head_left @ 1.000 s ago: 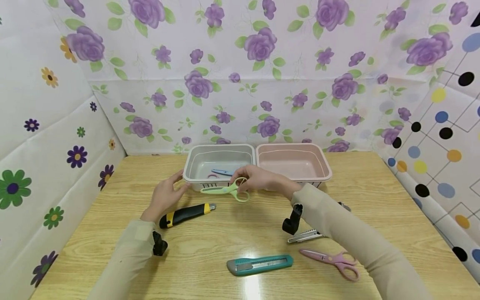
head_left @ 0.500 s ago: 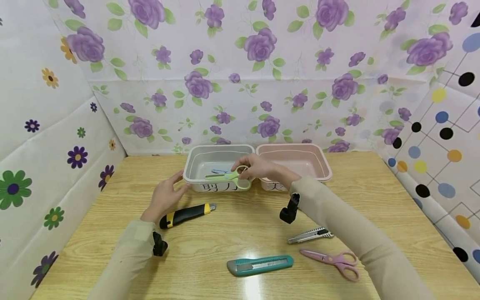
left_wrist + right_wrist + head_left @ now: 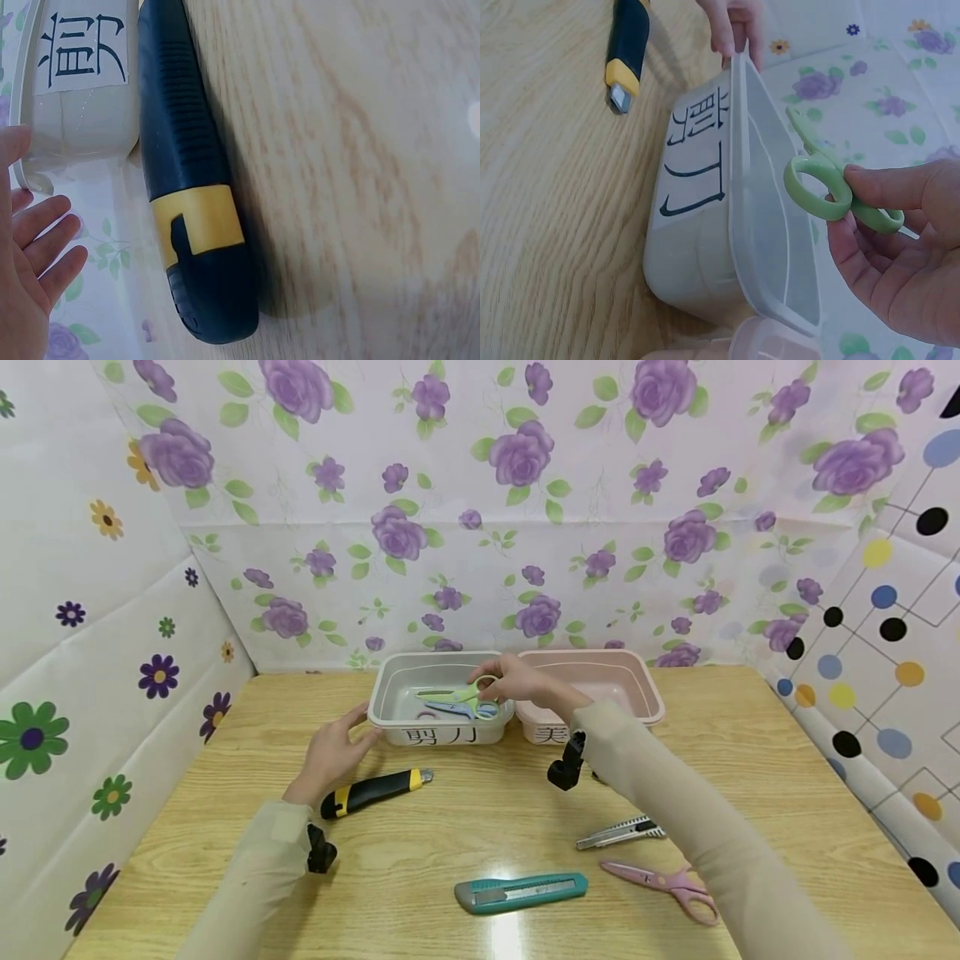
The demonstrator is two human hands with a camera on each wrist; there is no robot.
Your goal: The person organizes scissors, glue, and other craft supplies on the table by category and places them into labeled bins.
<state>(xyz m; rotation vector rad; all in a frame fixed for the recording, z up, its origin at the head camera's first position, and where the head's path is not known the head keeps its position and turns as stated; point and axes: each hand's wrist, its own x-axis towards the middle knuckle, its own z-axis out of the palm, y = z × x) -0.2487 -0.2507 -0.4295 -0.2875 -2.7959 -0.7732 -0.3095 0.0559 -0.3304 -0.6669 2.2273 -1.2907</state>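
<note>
My right hand (image 3: 512,683) pinches a pair of green scissors (image 3: 817,180) by the handle loops, over the grey bin (image 3: 420,662). In the head view the blades point left, above a pair of blue scissors (image 3: 447,707) inside. Part of a pink handle (image 3: 426,716) also shows in the bin. My left hand (image 3: 333,758) touches the bin's front left corner, thumb and fingertips at the rim, the other fingers (image 3: 52,238) loosely extended. A black and yellow utility knife (image 3: 371,793) lies close to that hand. Dark characters mark the label (image 3: 694,154) on the bin's front.
A pink bin (image 3: 643,693) stands right beside the grey one. On the wooden table (image 3: 405,860) lie a teal utility knife (image 3: 521,892), a silver utility knife (image 3: 618,832) and pink scissors (image 3: 663,881), partly under my right sleeve (image 3: 675,802). Flowered cloth (image 3: 465,568) hangs behind.
My right hand has carried the green scissors up and back, from in front of the grey bin to over its inside. The left hand has stayed at the bin's corner.
</note>
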